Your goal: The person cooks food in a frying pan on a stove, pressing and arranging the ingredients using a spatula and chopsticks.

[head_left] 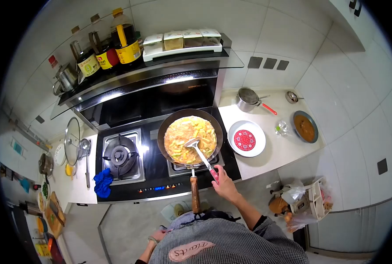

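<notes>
The left burner (119, 155) stands bare and unused. The left hand (157, 235) hangs low beside the apron, its fingers too small to read. The pan (190, 137) sits on the right burner, its food already mixed and yellow, judged partly cooked. The right hand (224, 184) grips the spatula (200, 154), blade in the food. A plate (246, 138) waits on the bench (277, 152); serving remains.

No txt legible; range hood (169, 94) logo, bottle labels (128, 53) too blurry.
</notes>
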Demonstrator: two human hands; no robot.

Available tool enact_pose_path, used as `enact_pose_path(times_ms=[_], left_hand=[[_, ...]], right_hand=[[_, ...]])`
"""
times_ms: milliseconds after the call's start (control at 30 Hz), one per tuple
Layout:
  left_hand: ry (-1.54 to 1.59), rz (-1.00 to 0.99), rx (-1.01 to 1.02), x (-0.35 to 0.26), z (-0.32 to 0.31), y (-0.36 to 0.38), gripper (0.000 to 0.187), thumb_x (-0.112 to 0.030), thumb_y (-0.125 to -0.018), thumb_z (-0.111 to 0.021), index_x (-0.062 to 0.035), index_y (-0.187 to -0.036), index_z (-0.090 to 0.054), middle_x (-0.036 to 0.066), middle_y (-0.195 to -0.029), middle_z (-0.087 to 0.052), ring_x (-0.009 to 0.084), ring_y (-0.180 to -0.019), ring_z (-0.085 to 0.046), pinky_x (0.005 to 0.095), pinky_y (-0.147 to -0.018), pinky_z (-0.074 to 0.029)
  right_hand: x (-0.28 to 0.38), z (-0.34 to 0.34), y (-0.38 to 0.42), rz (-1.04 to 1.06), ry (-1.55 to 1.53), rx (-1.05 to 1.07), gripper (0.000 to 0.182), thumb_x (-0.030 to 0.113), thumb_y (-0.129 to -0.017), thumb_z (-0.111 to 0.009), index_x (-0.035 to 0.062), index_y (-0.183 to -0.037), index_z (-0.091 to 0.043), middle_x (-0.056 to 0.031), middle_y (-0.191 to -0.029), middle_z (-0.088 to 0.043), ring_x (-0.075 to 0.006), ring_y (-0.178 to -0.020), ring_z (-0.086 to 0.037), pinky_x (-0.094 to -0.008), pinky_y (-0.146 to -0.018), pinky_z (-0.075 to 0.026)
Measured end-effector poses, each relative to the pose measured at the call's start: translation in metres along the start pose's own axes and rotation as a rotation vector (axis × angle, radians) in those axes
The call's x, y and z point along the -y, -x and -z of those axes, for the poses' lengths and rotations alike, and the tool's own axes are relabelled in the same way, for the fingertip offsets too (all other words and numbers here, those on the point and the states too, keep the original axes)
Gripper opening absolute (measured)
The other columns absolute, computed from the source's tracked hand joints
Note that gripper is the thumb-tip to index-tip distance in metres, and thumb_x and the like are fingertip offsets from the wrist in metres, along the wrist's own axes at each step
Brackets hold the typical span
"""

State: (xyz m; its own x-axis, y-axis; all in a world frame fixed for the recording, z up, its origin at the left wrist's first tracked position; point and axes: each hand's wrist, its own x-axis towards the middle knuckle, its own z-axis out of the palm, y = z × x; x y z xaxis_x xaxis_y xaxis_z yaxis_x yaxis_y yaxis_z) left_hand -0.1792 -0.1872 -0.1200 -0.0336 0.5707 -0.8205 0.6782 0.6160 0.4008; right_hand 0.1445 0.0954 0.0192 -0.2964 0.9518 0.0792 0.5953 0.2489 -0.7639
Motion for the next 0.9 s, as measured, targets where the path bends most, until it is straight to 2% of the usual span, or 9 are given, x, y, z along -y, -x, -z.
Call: enact_pose_path(times_ms=[33, 133, 367, 433, 667, 700, 733, 833, 900], left_hand=[[0.005, -0.002, -0.004, -0.019, 0.014, 0.009, 0.056, -0.059, -0.081, -0.056, -0.0165, -0.117, -0.064, 0.017, -0.104, -0.066, 0.0344, -0.096, -0.063, 0.0430, -0.082, -0.050], [-0.184, 0.003, -0.119, -0.044, 0.022, 0.021, 0.042, -0.053, -0.080, -0.063, -0.0201, -0.104, -0.071, 0.012, -0.099, -0.068, 0.0319, -0.092, -0.065, 0.0426, -0.081, -0.051], [0.033, 0.115, -0.286, -0.013, -0.003, -0.018, 0.031, -0.042, -0.075, -0.070, -0.0155, -0.090, -0.075, 0.013, -0.087, -0.070, 0.0306, -0.083, -0.067, 0.0387, -0.076, -0.052], [0.183, 0.365, -0.381, -0.006, -0.005, -0.006, 0.030, -0.037, -0.073, -0.072, -0.0116, -0.090, -0.074, 0.014, -0.088, -0.070, 0.0301, -0.084, -0.067, 0.0377, -0.077, -0.051], [0.261, 0.489, -0.419, 0.040, -0.030, -0.026, 0.032, -0.036, -0.070, -0.076, -0.0090, -0.087, -0.074, 0.014, -0.087, -0.070, 0.0279, -0.083, -0.068, 0.0368, -0.076, -0.051], [0.254, 0.508, -0.413, 0.040, -0.029, -0.027, 0.032, -0.036, -0.069, -0.077, -0.0095, -0.086, -0.075, 0.014, -0.086, -0.070, 0.0282, -0.083, -0.068, 0.0370, -0.076, -0.052], [0.245, 0.527, -0.406, 0.041, -0.028, -0.027, 0.031, -0.036, -0.069, -0.077, -0.0099, -0.085, -0.075, 0.014, -0.086, -0.070, 0.0284, -0.082, -0.068, 0.0371, -0.075, -0.052], [0.231, 0.408, -0.328, 0.045, -0.021, -0.017, 0.037, -0.037, -0.070, -0.077, -0.0080, -0.092, -0.073, 0.016, -0.090, -0.069, 0.0303, -0.085, -0.066, 0.0380, -0.078, -0.051], [0.085, 0.243, -0.507, 0.049, -0.019, -0.020, 0.041, -0.038, -0.071, -0.075, -0.0065, -0.097, -0.070, 0.017, -0.093, -0.068, 0.0313, -0.088, -0.065, 0.0383, -0.079, -0.051]], right_hand=[[0.008, 0.002, -0.001, 0.020, 0.023, -0.013, 0.051, 0.006, -0.078, -0.060, 0.0077, -0.124, -0.038, -0.0204, -0.102, -0.055, -0.0417, -0.088, -0.058, -0.0466, -0.076, -0.048], [0.013, 0.013, -0.005, -0.026, 0.120, 0.046, 0.051, 0.008, -0.079, -0.060, 0.0091, -0.125, -0.038, -0.0203, -0.111, -0.054, -0.0434, -0.093, -0.058, -0.0501, -0.079, -0.048], [0.031, 0.057, -0.011, -0.087, -0.016, -0.050, 0.036, 0.011, -0.077, -0.065, 0.0062, -0.111, -0.055, -0.0173, -0.086, -0.063, -0.0348, -0.078, -0.062, -0.0426, -0.070, -0.049], [0.029, 0.066, -0.016, -0.121, -0.066, -0.079, 0.036, 0.013, -0.077, -0.068, 0.0065, -0.111, -0.058, -0.0162, -0.079, -0.064, -0.0299, -0.072, -0.063, -0.0378, -0.066, -0.049], [0.013, 0.074, -0.056, -0.180, -0.147, -0.130, 0.044, 0.015, -0.078, -0.066, -0.0018, -0.117, -0.057, -0.0158, -0.089, -0.067, -0.0187, -0.076, -0.063, -0.0309, -0.073, -0.049], [-0.002, 0.067, -0.068, -0.165, -0.128, -0.119, 0.041, 0.014, -0.082, -0.062, -0.0036, -0.119, -0.056, -0.0124, -0.081, -0.066, -0.0142, -0.063, -0.058, -0.0282, -0.059, -0.048], [-0.001, 0.066, -0.078, -0.162, -0.130, -0.118, 0.041, 0.014, -0.082, -0.062, -0.0036, -0.119, -0.056, -0.0124, -0.081, -0.066, -0.0142, -0.063, -0.058, -0.0282, -0.059, -0.048], [0.000, 0.057, -0.105, -0.526, -0.768, 0.091, 0.032, 0.012, -0.091, -0.049, 0.0010, -0.121, -0.054, -0.0019, -0.069, -0.057, -0.0023, -0.046, -0.037, -0.0176, -0.036, -0.029], [-0.001, 0.050, -0.116, -0.516, -0.800, 0.178, 0.032, 0.012, -0.091, -0.049, 0.0008, -0.120, -0.054, -0.0018, -0.070, -0.057, -0.0027, -0.046, -0.038, -0.0179, -0.037, -0.030]])
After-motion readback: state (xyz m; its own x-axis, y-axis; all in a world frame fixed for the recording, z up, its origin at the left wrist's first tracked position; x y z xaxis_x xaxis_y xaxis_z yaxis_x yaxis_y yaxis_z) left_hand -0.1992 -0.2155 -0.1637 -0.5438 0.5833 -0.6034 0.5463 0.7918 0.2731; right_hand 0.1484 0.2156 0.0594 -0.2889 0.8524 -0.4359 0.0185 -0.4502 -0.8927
